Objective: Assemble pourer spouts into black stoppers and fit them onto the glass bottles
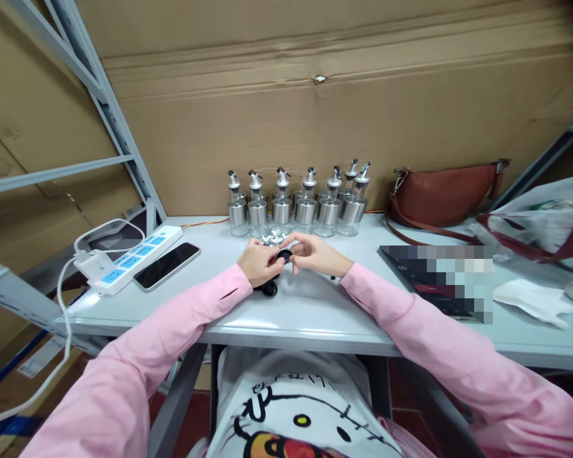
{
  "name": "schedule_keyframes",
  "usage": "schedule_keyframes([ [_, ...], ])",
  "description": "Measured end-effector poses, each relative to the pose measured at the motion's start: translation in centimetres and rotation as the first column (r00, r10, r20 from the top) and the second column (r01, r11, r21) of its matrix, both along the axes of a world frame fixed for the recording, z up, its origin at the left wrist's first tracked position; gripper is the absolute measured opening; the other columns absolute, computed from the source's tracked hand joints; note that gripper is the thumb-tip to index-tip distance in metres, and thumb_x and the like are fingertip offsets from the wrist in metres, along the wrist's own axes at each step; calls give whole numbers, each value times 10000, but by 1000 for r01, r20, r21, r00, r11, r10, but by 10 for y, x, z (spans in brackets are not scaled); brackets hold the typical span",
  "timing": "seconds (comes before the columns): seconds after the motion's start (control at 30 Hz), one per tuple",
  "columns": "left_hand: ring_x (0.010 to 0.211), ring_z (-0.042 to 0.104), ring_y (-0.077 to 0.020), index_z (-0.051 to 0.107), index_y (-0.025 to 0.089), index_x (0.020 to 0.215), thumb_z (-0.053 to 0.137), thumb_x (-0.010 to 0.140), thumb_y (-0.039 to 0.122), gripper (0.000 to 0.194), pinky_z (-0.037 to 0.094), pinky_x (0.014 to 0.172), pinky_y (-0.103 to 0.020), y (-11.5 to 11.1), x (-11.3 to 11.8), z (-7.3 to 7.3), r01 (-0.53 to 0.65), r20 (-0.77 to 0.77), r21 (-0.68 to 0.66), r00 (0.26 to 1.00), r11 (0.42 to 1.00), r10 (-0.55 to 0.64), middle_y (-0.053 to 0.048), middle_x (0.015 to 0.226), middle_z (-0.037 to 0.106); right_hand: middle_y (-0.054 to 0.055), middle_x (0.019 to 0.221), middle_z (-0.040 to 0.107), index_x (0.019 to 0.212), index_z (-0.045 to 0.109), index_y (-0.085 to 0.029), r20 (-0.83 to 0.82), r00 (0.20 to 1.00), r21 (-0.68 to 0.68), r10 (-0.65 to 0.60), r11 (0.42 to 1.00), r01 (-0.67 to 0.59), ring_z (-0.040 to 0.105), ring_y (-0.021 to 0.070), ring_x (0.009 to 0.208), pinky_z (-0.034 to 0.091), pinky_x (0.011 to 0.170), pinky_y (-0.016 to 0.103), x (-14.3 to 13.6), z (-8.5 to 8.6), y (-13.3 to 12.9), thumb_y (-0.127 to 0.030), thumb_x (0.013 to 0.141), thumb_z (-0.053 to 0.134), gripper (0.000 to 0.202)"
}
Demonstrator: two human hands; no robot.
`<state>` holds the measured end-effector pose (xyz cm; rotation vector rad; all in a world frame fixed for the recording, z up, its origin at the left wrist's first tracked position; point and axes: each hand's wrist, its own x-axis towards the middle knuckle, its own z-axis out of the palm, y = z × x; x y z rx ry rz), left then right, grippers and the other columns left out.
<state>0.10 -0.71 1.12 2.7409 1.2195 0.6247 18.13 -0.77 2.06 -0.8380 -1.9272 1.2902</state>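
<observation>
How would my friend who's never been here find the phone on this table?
Go to the left end of the pale table, where a white power strip has blue socket panels. The smartphone lies beside it, on the side nearer the left hand. It's the flat one with rounded corners and a dark screen, without sockets.

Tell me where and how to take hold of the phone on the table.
Likely best pinched mid-length across its long edges, from above on the near side: the phone lies flat, screen up, and the power strip runs close along its far edge.
</observation>
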Motion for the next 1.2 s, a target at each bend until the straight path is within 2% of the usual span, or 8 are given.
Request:
schedule_keyframes([
  [0.23, 509, 415, -104, 508, 160, 609, 407, 736, 326, 232, 288, 759, -338, -1, 1, -1, 27, 14, 55, 1000, 998, -28, 24, 522, 543, -64, 561, 605, 808, 472, -176, 45, 999, 21, -24, 1000, 23, 585, 88, 450, 430, 475, 190, -1, -2, -1, -165, 620, 582, 219],
  [0.53, 500, 408, -95, 452, 162, 542, 462, 704, 314, 223, 298, 784, -348, 1, 3, -5, 4, 39, 158, 999, 987, -10, 37, 500, 522, -60, 578, 615, 785, 459, -178, 62, 997, 78, -48, 996, 43, 408, 27, 327, 326, 299, 145, -1, -2, -1, -143, 603, 569, 216],
  [0.63, 550, 474, -108, 506, 163, 651, 452, 757, 297, 179, 321, 777, -345, 4, 2, -6, -23, 102, 170, 995, 985, 5, 22, 605, 566, -39, 642, 646, 786, 475, -174, -30, 999, 48, -45, 998, 46, 479, 42, 367, 405, 358, 174, 3, 2, 3, -165, 605, 629, 239],
  [0.73, 628, 539, -117, 534, 163, 861, 435, 822, 294, 170, 359, 767, -329, 7, 0, -8, -12, 222, 207, 975, 978, -35, -8, 783, 601, -14, 685, 665, 793, 527, -162, -133, 989, 31, -68, 997, 73, 594, 83, 497, 490, 504, 222, 10, 5, 10, -209, 585, 716, 285],
  [0.87, 726, 590, -124, 472, 174, 1027, 435, 867, 305, 210, 428, 740, -284, 10, -2, -11, 111, 349, 233, 918, 966, -189, -37, 931, 605, -13, 621, 648, 754, 594, -146, -161, 976, 14, -147, 988, 152, 620, 103, 588, 493, 585, 235, 16, 7, 17, -226, 515, 789, 318],
  [1.0, 829, 613, -135, 424, 181, 1121, 434, 888, 294, 259, 467, 758, -263, 12, -2, -16, 240, 381, 205, 873, 949, -304, -63, 1029, 604, 10, 729, 672, 672, 597, -150, -180, 973, 5, -147, 989, 150, 635, 121, 657, 506, 670, 282, 13, 6, 14, -245, 476, 808, 304],
  [1.1, 864, 608, -144, 419, 183, 1153, 461, 882, 293, 295, 468, 792, -274, 11, -2, -15, 289, 357, 209, 866, 934, -349, -75, 1071, 599, 18, 762, 676, 658, 613, -148, -128, 984, 46, -124, 990, 131, 628, 126, 688, 498, 700, 296, 17, 12, 13, -278, 487, 803, 287],
  [1.2, 854, 591, -152, 467, 178, 1090, 476, 860, 262, 245, 449, 802, -287, 8, -2, -11, 297, 284, 255, 887, 920, -364, -69, 1005, 603, 31, 774, 684, 784, 666, -145, 75, 996, 54, -54, 997, 50, 624, 133, 701, 487, 703, 290, 35, 22, 18, -334, 563, 759, 305],
])
